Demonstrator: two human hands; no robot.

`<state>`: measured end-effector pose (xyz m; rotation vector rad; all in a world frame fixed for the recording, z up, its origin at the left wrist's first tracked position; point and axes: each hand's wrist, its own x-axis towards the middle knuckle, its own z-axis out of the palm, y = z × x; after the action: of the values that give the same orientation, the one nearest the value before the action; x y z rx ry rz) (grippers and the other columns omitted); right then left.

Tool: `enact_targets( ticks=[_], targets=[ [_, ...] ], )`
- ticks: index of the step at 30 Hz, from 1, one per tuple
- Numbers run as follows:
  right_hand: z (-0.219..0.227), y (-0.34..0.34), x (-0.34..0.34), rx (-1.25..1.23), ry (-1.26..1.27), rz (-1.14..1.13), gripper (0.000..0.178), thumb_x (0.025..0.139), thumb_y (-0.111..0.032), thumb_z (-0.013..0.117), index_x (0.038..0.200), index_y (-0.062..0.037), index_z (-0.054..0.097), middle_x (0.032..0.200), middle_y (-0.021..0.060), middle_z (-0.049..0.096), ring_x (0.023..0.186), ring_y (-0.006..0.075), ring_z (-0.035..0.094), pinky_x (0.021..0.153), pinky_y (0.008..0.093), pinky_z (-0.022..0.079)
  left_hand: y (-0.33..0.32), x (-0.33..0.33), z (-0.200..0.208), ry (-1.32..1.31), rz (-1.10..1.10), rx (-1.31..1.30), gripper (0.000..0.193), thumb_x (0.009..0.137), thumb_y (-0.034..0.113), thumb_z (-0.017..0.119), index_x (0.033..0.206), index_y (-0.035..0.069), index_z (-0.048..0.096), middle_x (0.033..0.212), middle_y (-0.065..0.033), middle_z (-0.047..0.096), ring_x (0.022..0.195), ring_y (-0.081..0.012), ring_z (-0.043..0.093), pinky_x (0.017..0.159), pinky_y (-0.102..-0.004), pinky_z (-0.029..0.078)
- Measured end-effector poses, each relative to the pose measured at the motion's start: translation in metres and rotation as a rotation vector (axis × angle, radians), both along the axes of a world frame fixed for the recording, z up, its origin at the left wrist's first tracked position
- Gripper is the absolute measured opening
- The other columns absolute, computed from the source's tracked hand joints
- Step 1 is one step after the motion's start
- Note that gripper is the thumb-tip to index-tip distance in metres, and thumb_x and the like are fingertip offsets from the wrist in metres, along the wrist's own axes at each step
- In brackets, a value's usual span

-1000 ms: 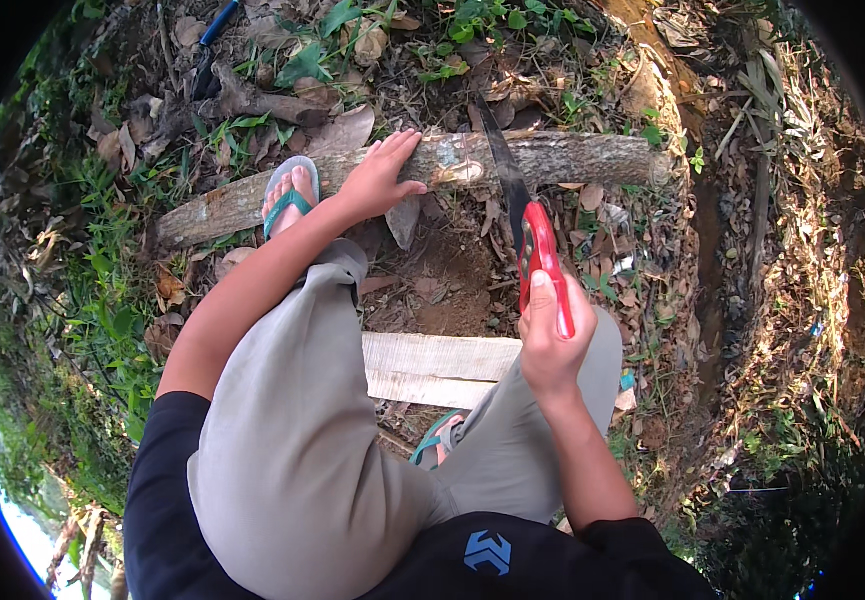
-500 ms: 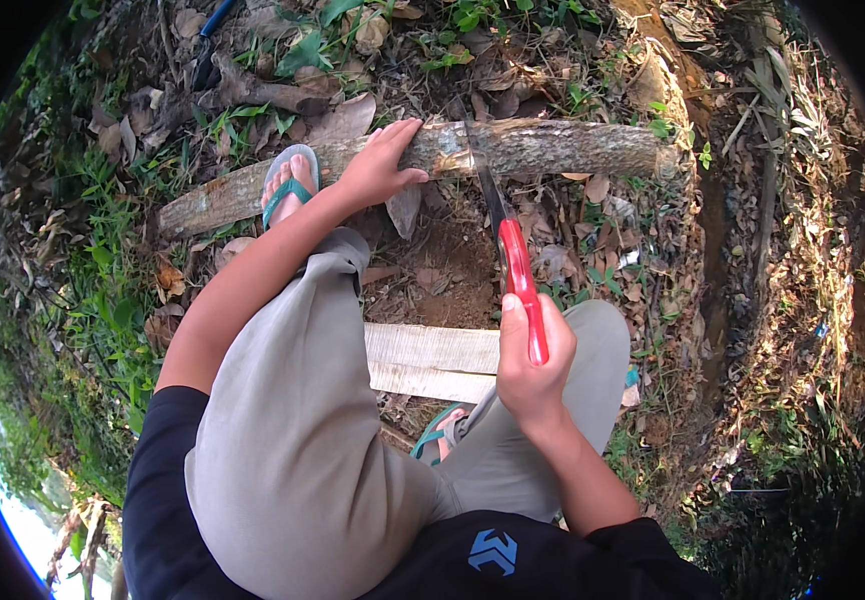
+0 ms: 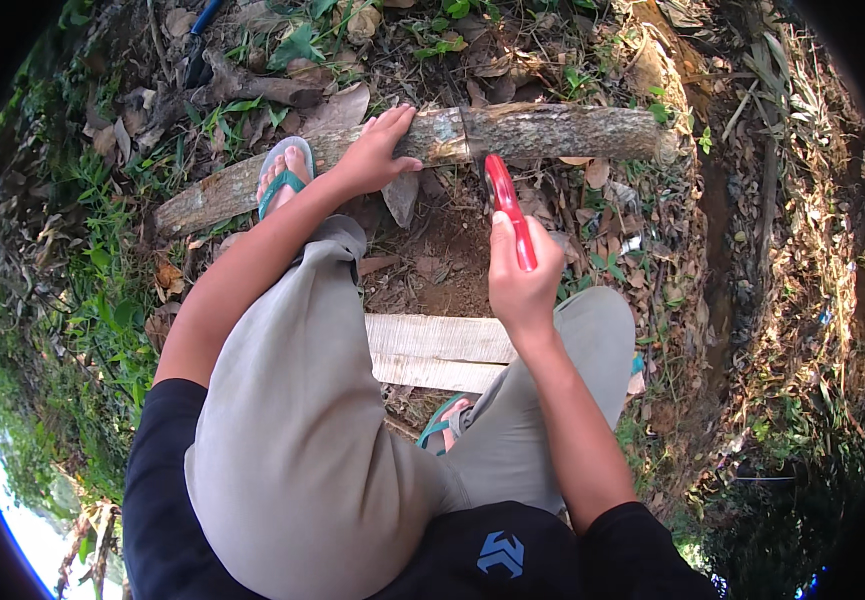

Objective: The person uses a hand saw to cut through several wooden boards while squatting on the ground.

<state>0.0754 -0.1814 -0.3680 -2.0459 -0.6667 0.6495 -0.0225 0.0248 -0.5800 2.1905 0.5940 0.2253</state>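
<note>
A long bark-covered log lies crosswise on the ground in front of me. My right hand is closed round the red handle of a hand saw. The saw's dark blade crosses the log at a pale, bark-stripped patch; how deep it sits I cannot tell. On the log just left of the blade, my left hand lies flat, fingers stretched and thumb apart. My left foot, in a green-strapped sandal, rests on the log further left.
Pale split wood pieces lie between my legs, by my other sandalled foot. Dry leaves and green plants surround the log. A blue-handled tool lies at the far left. A ditch-like strip runs along the right.
My right hand has pushed the saw forward, away from me, so its handle is now close to the log. My left hand keeps its place on the log.
</note>
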Motion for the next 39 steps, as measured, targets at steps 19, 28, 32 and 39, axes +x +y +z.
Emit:
enact_targets(
  ticks=[19,28,32,39],
  targets=[
    [-0.040,0.050,0.008,-0.031,-0.112,-0.013,0.031,0.097,-0.018,0.065,0.072,0.0004,0.060,0.057,0.0103,0.058,0.051,0.0181,0.058,0.052,0.0375,0.043,-0.008,-0.017,-0.002,0.119,0.046,0.107,0.097,0.087,0.045,0.077,0.158,-0.001,0.028,0.165,-0.0217,0.029,0.155,-0.0398,0.024,0.125,-0.0533,0.023],
    [0.047,-0.019,-0.027,-0.089,0.050,0.001,0.025,0.102,-0.010,0.062,0.080,-0.0013,0.057,0.062,-0.0040,0.049,0.056,0.0026,0.043,0.049,0.0258,0.033,0.004,-0.010,-0.009,0.123,0.036,0.140,0.101,0.087,0.046,0.076,0.158,-0.004,0.025,0.165,-0.0271,0.026,0.154,-0.0423,0.024,0.124,-0.0547,0.023],
    [0.054,-0.023,-0.008,-0.084,0.131,-0.006,0.024,0.102,-0.011,0.062,0.081,-0.0016,0.058,0.063,-0.0044,0.049,0.057,0.0016,0.043,0.049,0.0247,0.032,-0.004,-0.023,-0.007,0.123,0.033,0.131,0.098,0.086,0.042,0.078,0.157,-0.003,0.028,0.163,-0.0258,0.030,0.153,-0.0417,0.026,0.124,-0.0544,0.024],
    [-0.030,0.068,0.041,-0.039,-0.058,-0.010,0.033,0.099,-0.017,0.063,0.072,0.0012,0.060,0.054,0.0100,0.056,0.049,0.0138,0.049,0.049,0.0362,0.038,0.002,-0.008,0.003,0.059,0.027,0.079,0.096,0.085,0.036,0.080,0.158,-0.001,0.029,0.163,-0.0211,0.033,0.152,-0.0411,0.028,0.124,-0.0539,0.025]
  ],
)
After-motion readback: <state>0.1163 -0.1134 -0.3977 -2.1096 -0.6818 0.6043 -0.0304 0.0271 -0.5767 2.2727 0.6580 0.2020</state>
